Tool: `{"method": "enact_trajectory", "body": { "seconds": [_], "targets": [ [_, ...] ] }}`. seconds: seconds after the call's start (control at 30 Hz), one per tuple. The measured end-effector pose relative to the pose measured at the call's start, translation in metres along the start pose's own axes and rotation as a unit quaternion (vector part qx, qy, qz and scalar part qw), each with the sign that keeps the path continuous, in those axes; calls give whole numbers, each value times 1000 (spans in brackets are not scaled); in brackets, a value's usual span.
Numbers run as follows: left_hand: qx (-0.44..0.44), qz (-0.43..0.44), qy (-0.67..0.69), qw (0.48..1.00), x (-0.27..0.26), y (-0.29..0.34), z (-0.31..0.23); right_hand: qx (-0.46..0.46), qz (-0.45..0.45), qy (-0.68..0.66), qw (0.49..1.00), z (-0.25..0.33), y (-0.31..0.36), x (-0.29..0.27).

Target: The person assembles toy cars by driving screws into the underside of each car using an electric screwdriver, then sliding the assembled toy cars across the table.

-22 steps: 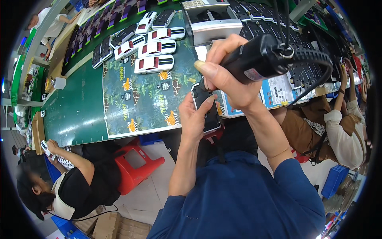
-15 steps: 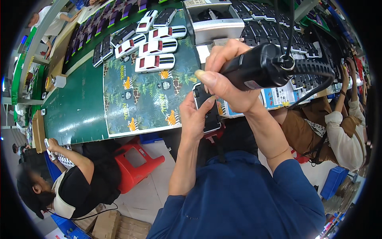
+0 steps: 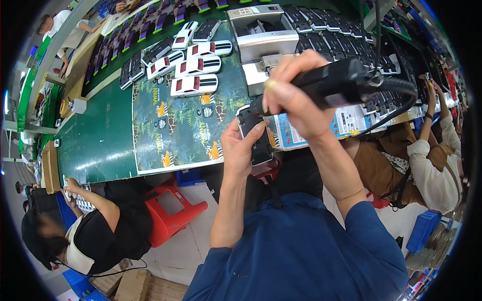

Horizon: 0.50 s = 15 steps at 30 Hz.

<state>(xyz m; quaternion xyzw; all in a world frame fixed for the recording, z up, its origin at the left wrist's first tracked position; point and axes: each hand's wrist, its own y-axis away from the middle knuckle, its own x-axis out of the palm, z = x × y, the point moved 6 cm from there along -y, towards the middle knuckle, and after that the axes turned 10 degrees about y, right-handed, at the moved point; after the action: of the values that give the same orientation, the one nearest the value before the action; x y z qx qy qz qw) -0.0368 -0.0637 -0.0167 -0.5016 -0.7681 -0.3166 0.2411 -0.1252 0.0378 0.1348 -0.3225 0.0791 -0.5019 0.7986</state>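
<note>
2 hands at frame centre: the left hand [image 3: 240, 150] stays clamped on a black toy-car chassis [image 3: 256, 135] as the right hand [image 3: 293, 98], fist around a black power screwdriver [image 3: 341, 83], has tilted it flatter, tip seated.

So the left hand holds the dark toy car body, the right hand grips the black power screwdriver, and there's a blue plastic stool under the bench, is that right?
Not quite: the stool under the bench is red, as the head view shows. The rest holds: the left hand holds the dark toy car body and the right hand grips the black power screwdriver.

Bright, even light; sharp centre, fisheye bending and dark rim.
</note>
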Motion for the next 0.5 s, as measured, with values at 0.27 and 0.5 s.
{"method": "enact_trajectory", "body": {
  "seconds": [0.27, 0.5],
  "targets": [
    [-28, 27, 145, 989, -19, -5, 0, -117, -41, 65, 990, 26, -48, -32],
    [-26, 26, 136, 990, -21, -8, 4, -102, -32, 201, 974, 3, -47, -22]
  ]
}}
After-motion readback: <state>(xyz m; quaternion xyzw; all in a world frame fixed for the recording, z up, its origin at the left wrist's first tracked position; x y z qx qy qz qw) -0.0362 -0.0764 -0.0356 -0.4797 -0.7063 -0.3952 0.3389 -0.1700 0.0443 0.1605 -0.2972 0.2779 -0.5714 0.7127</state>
